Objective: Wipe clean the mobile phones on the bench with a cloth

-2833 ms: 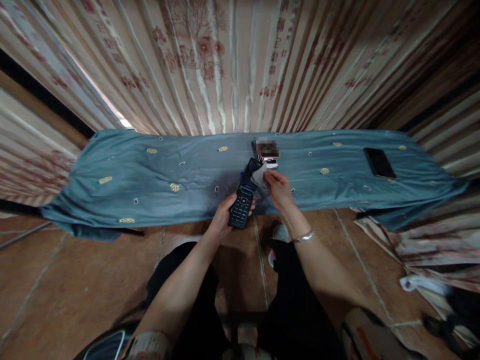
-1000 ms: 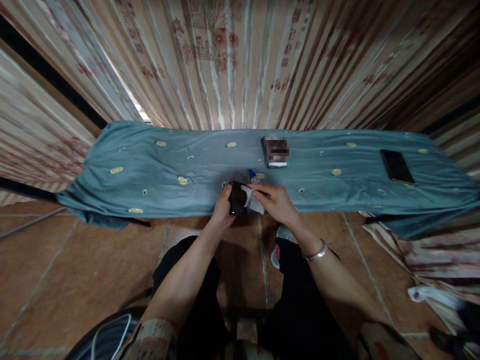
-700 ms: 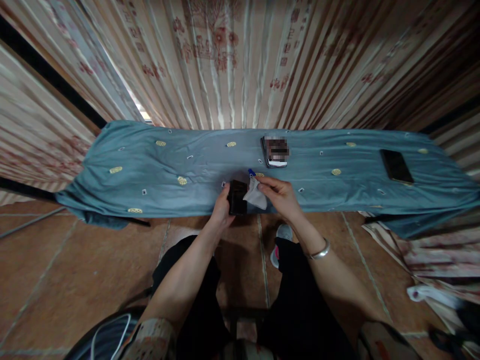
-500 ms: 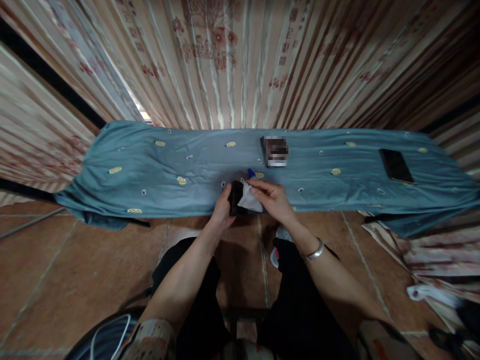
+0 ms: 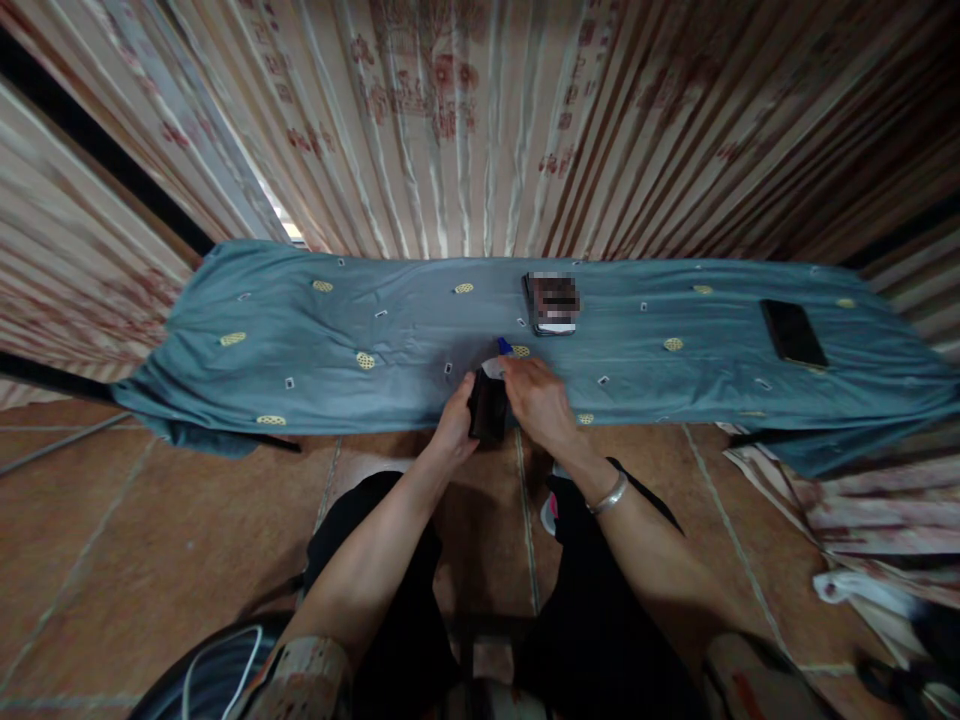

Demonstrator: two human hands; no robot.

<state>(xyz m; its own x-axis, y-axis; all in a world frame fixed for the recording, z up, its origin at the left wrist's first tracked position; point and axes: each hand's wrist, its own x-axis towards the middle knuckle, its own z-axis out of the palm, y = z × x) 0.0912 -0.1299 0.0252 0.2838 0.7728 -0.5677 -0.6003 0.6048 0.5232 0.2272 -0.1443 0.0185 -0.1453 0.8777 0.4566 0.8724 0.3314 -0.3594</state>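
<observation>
My left hand is closed around the side of a black box-shaped object, held at the front edge of the cloth-covered table. What kind of object it is does not show clearly. In my right hand a white cloth is pinched against the object's upper end; most of the cloth is hidden by the fingers. Just beyond the fingertips lies a small blue item, partly covered from view. A dark flat case-like thing, its top blurred out, rests farther back on the table.
A blue-green patterned cloth covers the long narrow table. Toward its right end lies a black phone. Pleated curtains hang directly behind it. Below are a tiled floor and my knees.
The white cloth has moved from the object's right side to its upper end, more bunched under my right hand. The black object has shifted slightly right and turned its dark face more toward me.
</observation>
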